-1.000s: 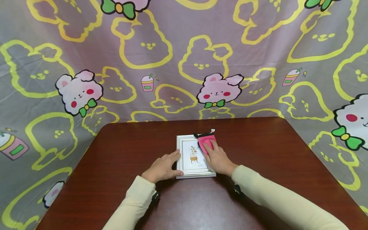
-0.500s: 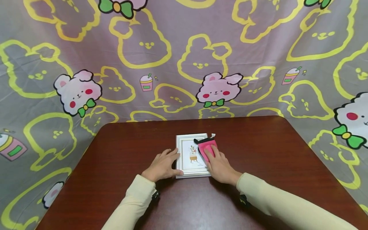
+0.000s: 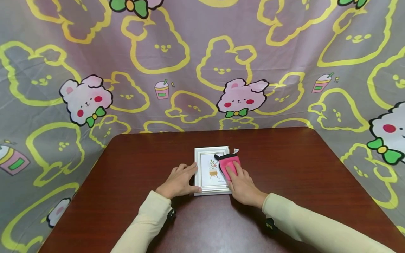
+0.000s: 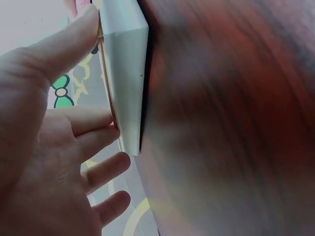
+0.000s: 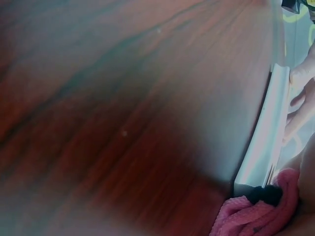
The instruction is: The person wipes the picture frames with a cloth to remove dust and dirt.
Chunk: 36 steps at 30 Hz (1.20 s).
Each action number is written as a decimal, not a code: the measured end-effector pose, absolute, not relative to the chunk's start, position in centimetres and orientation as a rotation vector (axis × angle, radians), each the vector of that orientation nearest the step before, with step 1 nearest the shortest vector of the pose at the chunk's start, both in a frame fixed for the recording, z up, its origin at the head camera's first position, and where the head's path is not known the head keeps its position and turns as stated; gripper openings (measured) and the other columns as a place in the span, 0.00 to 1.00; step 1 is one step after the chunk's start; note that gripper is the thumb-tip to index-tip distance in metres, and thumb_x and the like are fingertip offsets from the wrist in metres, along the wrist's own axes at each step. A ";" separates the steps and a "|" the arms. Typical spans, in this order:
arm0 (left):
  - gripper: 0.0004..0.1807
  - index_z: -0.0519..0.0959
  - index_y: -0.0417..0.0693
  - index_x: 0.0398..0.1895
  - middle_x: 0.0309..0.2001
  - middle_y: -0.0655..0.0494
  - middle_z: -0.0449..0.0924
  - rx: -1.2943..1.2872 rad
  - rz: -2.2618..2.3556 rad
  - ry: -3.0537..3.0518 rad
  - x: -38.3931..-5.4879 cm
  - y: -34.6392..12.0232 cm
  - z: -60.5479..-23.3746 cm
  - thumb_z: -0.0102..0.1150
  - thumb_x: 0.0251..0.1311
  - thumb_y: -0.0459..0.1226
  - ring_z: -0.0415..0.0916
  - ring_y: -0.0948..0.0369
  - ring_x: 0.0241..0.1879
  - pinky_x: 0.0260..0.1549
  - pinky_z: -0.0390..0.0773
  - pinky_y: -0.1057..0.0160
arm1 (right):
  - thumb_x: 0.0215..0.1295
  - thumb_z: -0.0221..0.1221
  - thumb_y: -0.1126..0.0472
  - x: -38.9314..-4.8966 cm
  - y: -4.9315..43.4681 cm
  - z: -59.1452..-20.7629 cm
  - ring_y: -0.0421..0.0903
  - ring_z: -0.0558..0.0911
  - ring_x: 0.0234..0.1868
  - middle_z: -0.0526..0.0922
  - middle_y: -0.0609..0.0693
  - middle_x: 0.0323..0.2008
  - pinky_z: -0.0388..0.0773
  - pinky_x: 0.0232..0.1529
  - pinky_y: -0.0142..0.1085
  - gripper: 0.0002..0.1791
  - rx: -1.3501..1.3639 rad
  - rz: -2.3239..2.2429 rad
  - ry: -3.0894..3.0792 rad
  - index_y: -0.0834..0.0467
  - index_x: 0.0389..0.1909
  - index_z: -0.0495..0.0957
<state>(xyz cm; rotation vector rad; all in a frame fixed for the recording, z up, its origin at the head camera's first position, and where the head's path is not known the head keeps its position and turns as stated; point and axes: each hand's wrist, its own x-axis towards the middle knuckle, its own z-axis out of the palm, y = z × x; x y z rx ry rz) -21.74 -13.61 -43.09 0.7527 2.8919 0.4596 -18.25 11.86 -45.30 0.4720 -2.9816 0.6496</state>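
A white picture frame (image 3: 212, 188) lies face up on the table, showing a print of a potted plant. My left hand (image 3: 179, 182) rests on its left side, the thumb on the lower left corner. In the left wrist view the fingers (image 4: 106, 172) are spread and fairly straight, two of them touching the frame's edge (image 4: 125, 83). My right hand (image 3: 245, 186) holds a pink cloth (image 3: 228, 162) with black trim and a white tag over the frame's right side. In the right wrist view the cloth (image 5: 246, 219) is bunched at the frame's edge (image 5: 263, 132).
The dark reddish-brown wooden table (image 3: 152, 158) extends around the frame on every side. Behind it and at both sides hangs a fabric curtain (image 3: 190, 45) with yellow outlines and cartoon rabbits.
My right hand and the pink cloth have slid down along the frame's right side, towards me and slightly right. The left hand has stayed in place.
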 end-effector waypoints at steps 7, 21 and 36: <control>0.45 0.68 0.43 0.71 0.76 0.48 0.60 0.783 0.505 2.869 -22.0 -13.9 -43.3 0.71 0.53 0.54 0.63 0.44 0.69 0.66 0.60 0.41 | 0.71 0.52 0.60 -19.0 11.7 -44.9 0.76 0.67 0.62 0.55 0.71 0.73 0.69 0.57 0.68 0.31 0.444 0.651 -3.008 0.63 0.73 0.61; 0.45 0.67 0.44 0.72 0.77 0.49 0.60 0.778 0.474 2.855 -22.0 -13.8 -43.2 0.70 0.53 0.54 0.63 0.46 0.69 0.66 0.61 0.42 | 0.74 0.47 0.58 -23.2 11.3 -44.7 0.78 0.65 0.64 0.51 0.73 0.74 0.69 0.57 0.69 0.31 0.371 0.635 -3.071 0.64 0.74 0.57; 0.46 0.69 0.47 0.71 0.76 0.52 0.61 0.693 0.387 2.877 -22.0 -13.3 -42.7 0.72 0.50 0.56 0.64 0.47 0.70 0.64 0.65 0.44 | 0.77 0.43 0.55 -26.8 11.4 -44.4 0.77 0.56 0.71 0.42 0.69 0.78 0.59 0.66 0.69 0.33 0.309 0.766 -3.172 0.61 0.78 0.48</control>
